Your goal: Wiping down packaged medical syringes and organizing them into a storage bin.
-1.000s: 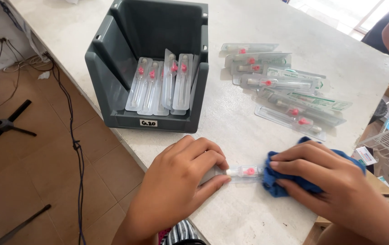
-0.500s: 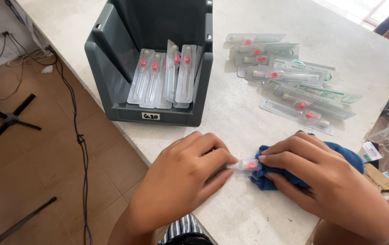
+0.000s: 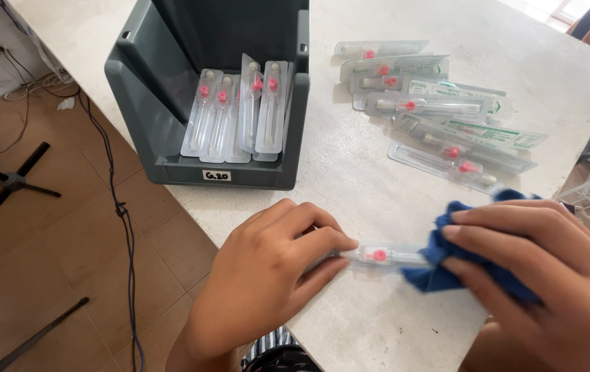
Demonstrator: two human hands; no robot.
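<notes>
So my left hand point(image 3: 267, 275) is clamped down on one end of a clear plastic blister pack with a pink-hubbed needle thing inside point(image 3: 381, 256), fingers curled over it and pinning it to the pale speckled stone tabletop point(image 3: 350, 172), just below the middle of the frame. My right hand point(image 3: 543, 275), lower right, is closed around a bunched-up blue cloth point(image 3: 446, 272), and the cloth is pressed right against the other end of that pack.

Upper left of centre there's a dark grey plastic bin point(image 3: 164, 96) with a small label on its front lip, holding a handful of the same sealed packs point(image 3: 240, 114) standing side by side. To the right of it, upper right, a loose pile of more packs point(image 3: 433, 117) lies flat on the table, well apart from my hands.
</notes>
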